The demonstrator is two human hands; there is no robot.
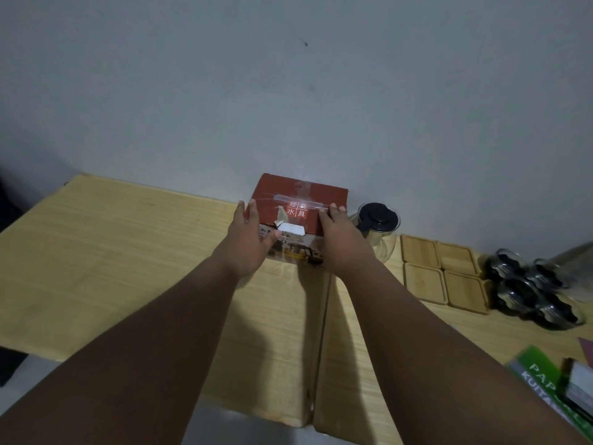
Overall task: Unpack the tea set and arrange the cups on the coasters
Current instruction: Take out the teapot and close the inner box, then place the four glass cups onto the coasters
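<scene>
A red cardboard tea set box (298, 200) with white characters and clear tape on its lid stands on the wooden table (128, 252) against the wall. My left hand (248, 242) grips its left side, and my right hand (341, 234) grips its right side. To the right of the box stands a glass teapot (378, 224) with a black lid. Further right lie several square wooden coasters (442, 273) in a grid. Beyond them sit several glass cups (532, 287), dark inside, clustered together.
A grey wall (288, 91) rises right behind the box. A green printed booklet (545, 383) lies at the table's near right corner. A seam (321, 332) runs between two tabletop boards under my arms.
</scene>
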